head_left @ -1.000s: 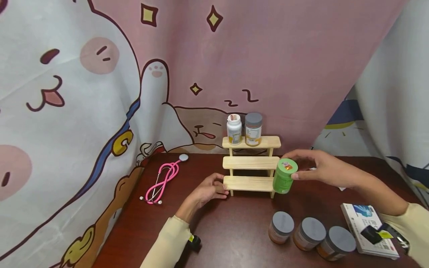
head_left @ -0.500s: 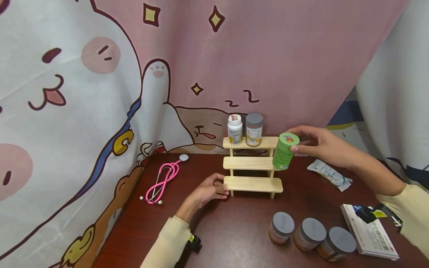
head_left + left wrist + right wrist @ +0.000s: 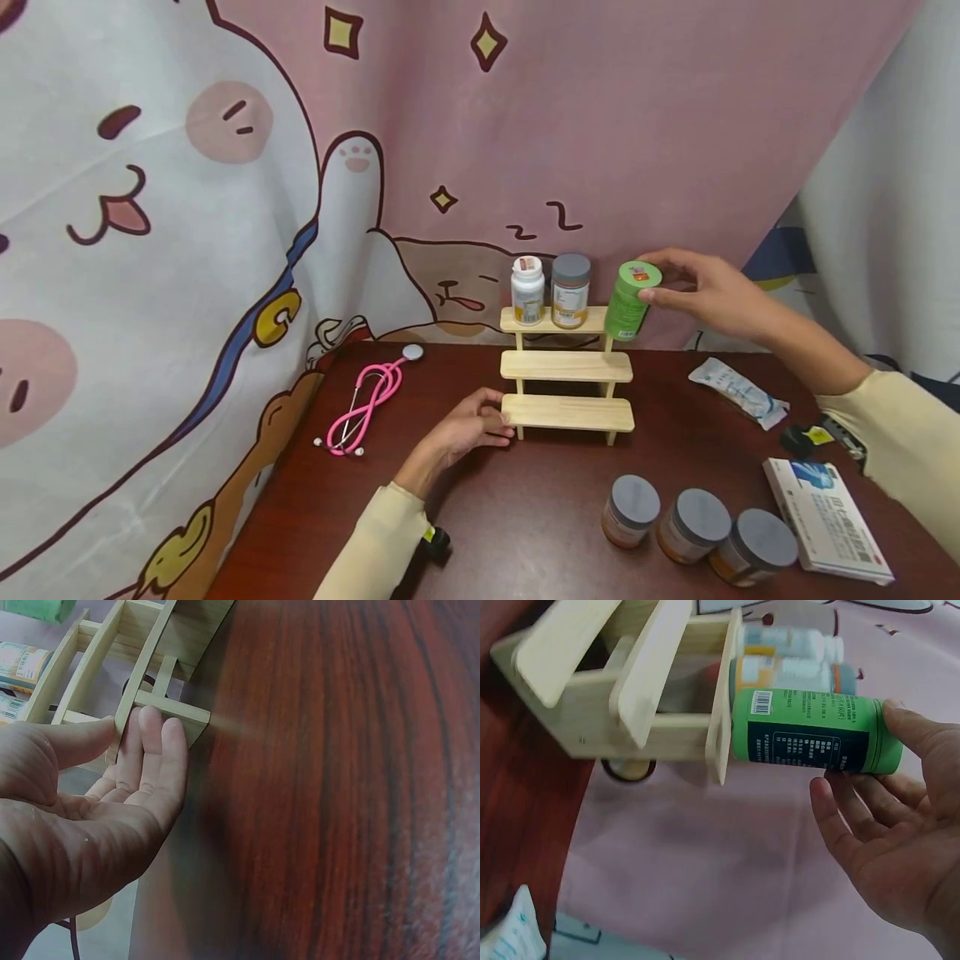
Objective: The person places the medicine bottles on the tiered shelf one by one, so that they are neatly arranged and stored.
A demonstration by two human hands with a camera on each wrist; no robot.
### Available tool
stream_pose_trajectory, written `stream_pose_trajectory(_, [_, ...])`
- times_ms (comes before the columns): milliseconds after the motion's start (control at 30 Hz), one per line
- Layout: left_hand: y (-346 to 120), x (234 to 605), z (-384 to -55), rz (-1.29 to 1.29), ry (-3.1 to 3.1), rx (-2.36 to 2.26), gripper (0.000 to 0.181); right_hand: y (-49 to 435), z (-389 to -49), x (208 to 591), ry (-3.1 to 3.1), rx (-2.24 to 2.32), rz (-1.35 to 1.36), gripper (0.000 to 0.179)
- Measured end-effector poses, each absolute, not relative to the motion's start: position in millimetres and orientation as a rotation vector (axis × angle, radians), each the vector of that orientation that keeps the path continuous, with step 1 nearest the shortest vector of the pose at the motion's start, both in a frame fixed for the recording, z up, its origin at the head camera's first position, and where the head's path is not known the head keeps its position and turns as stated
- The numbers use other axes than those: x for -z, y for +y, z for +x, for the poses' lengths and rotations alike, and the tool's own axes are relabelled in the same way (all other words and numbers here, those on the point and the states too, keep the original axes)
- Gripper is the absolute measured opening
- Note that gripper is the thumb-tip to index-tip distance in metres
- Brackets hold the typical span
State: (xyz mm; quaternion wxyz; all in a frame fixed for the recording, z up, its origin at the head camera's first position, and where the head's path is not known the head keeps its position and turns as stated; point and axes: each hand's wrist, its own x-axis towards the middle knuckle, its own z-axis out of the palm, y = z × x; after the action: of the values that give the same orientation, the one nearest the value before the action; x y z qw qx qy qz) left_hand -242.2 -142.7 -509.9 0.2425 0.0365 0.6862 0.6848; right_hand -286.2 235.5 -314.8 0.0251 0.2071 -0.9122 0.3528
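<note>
Clock centre = pale wooden three-tier rack (image 3: 566, 365), head view. I see the bare R hand (image 3: 712, 296) out at 2 o'clock, forearm slanting in from 4 o'clock, wrist approx in line w/ it. It's grasping the green plastic cylindrical jar (image 3: 630, 308) near the lid: thumb on one side, fingers round the other. That jar is betw 1 and 2 o'clock, at the 3 o'clock end of the top tier, slightly tilted, lid leaning twd 1 o'clock; can't tell if its base touches the wood.

Bare L hand (image 3: 463, 429) is at 8 o'clock, lower than the R, forearm coming up from 7 o'clock. I get it pinching the 9 o'clock end of the btm tier, thumb one side, fingertips the other, palm twd the L wrist cam. Cream fabric sleeves (image 3: 900, 442) on both arms.

Top tier also carries a white plastic bottle (image 3: 528, 298) at 11 o'clock and, just beside it, a round grey-lidded jar (image 3: 572, 300) at 12. On the dark red-brown wood-grain table (image 3: 480, 542): coiled pink-tubed stethoscope (image 3: 386, 385) betw 8 and 9; white-and-teal sachet (image 3: 738, 392) at 3; flat white printed box (image 3: 828, 517) at 4; three squat grey-lidded jars (image 3: 696, 518) in a row betw 4 and 5.
</note>
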Motion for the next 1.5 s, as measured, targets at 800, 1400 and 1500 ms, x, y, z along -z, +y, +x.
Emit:
stream_pose_trajectory(800, [-142, 514, -242, 0.089, 1.864, -1.898, 0.037, 225, -331, 319, -2.806, -1.077, 0.687, 0.049])
stream_pose_trajectory(1400, [-142, 512, -242, 0.095, 1.854, -1.898, 0.038, 215, -329, 319, -2.812, -1.124, 0.677, 0.049])
stream_pose_trajectory(1500, [-143, 512, -242, 0.095, 1.852, -1.895, 0.038, 215, -327, 319, -2.820, -1.117, 0.679, 0.050])
